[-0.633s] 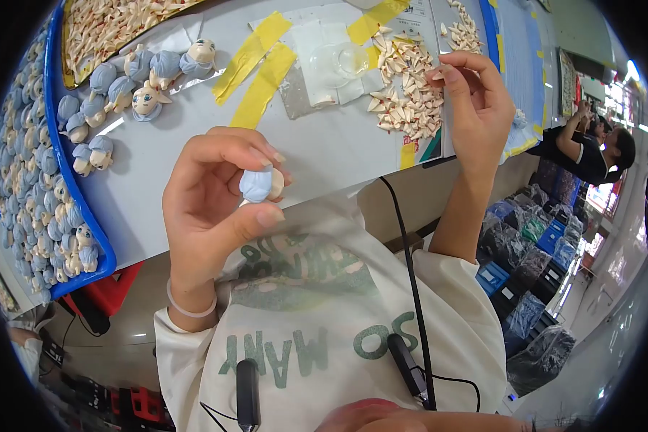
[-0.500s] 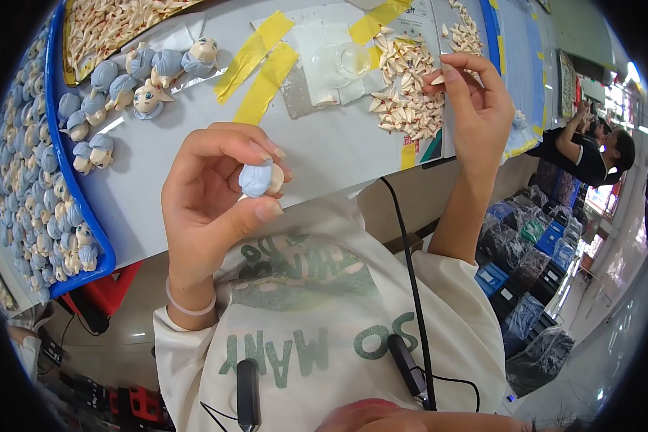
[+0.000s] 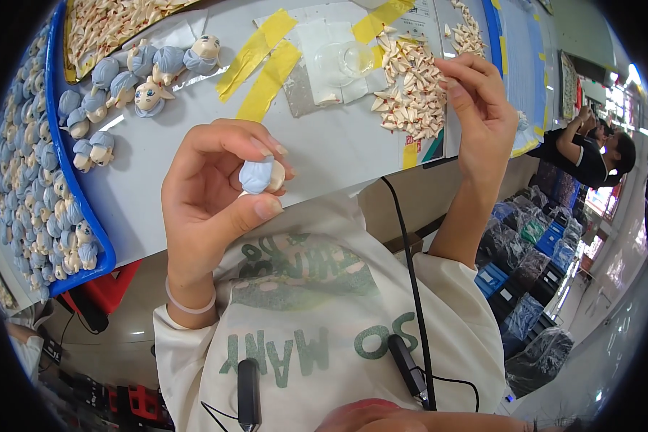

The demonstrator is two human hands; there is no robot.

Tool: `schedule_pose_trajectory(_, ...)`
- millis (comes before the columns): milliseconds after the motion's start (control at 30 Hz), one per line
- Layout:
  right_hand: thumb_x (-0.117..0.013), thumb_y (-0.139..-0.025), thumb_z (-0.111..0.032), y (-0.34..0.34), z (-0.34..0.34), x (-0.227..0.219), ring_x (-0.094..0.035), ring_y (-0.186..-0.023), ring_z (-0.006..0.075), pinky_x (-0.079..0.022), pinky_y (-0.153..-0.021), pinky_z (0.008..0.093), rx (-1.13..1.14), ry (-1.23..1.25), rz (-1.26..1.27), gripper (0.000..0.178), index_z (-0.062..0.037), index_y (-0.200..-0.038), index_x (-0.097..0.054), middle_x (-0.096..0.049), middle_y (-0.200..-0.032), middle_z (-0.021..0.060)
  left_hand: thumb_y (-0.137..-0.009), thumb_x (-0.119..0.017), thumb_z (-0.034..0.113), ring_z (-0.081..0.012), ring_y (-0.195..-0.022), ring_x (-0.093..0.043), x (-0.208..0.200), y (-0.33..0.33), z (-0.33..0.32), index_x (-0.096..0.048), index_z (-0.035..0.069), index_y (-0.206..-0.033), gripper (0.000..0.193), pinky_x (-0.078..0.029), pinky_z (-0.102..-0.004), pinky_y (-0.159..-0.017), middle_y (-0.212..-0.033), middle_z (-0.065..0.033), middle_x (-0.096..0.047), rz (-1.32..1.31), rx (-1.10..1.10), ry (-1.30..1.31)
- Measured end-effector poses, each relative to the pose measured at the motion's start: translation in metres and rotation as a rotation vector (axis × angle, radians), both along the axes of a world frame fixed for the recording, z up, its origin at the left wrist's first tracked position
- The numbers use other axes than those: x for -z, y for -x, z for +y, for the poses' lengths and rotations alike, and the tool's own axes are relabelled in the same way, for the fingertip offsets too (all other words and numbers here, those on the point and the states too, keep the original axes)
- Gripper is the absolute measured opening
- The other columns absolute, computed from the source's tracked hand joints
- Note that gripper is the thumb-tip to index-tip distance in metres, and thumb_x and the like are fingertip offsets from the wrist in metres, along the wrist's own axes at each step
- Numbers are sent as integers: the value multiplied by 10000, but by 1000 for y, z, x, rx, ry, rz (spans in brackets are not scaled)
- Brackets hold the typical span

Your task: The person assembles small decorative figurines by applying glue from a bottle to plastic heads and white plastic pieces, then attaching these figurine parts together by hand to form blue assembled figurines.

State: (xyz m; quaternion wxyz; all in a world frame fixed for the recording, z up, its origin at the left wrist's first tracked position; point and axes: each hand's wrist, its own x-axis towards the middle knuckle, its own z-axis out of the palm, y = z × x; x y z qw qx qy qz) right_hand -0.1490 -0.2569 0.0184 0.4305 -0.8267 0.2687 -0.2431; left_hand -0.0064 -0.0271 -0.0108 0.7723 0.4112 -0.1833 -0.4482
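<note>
My left hand (image 3: 212,183) pinches a small doll head (image 3: 258,176) with pale blue hair between thumb and fingers, above the table's near edge. Part of the head's cream side shows at the right; the fingers cover the rest. At the right, my right hand (image 3: 482,108) has thumb and forefinger closed together beside a pile of small cream ear-shaped pieces (image 3: 414,86) with red ends. Whatever lies between those fingertips is too small to make out. Several finished-looking doll heads (image 3: 150,98) with blue hair lie at the left of the table, one showing its painted face.
A blue-rimmed tray (image 3: 93,223) full of doll heads stands at the left. Behind it is a tray of more cream pieces (image 3: 115,29). A clear round dish (image 3: 345,59) sits on white tissue near yellow tape strips (image 3: 270,79). A black cable (image 3: 403,230) hangs before me.
A pale pointed piece showed in my right fingertips before; now it cannot be made out there, and the fingertips sit closer together. My left hand keeps its hold on the doll head.
</note>
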Motion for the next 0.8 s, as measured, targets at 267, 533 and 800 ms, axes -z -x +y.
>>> schedule_pose_trajectory(267, -523, -812, 42, 7, -3, 6, -541, -789, 125, -440, -729, 222, 65, -166, -126, 101, 44, -903, -565, -546, -932, 80, -714, -643, 11, -193, -848, -557, 1, 0, 0, -484, 12, -969, 301, -478, -278, -744, -954, -122, -517, 41, 6, 36)
schedule_pose_trajectory(533, -545, -837, -42, 11, -4, 2, -533, -683, 118, -441, -638, 227, 125, 20, -178, 116, 39, -919, -550, -578, -791, 82, -825, -573, 321, -201, -821, -552, -3, 0, 0, -455, 7, -1075, 418, -435, -256, -669, -997, -163, -534, -55, -19, -124)
schedule_pose_trajectory(800, -587, -801, -21, 4, 8, -8, -539, -702, 133, -436, -643, 222, 58, -208, -301, 124, 52, -901, -591, -591, -805, 98, -804, -597, 356, -178, -784, -561, -1, 1, 0, -471, 9, -1060, 449, -438, -226, -626, -975, -141, -529, -59, -33, -89)
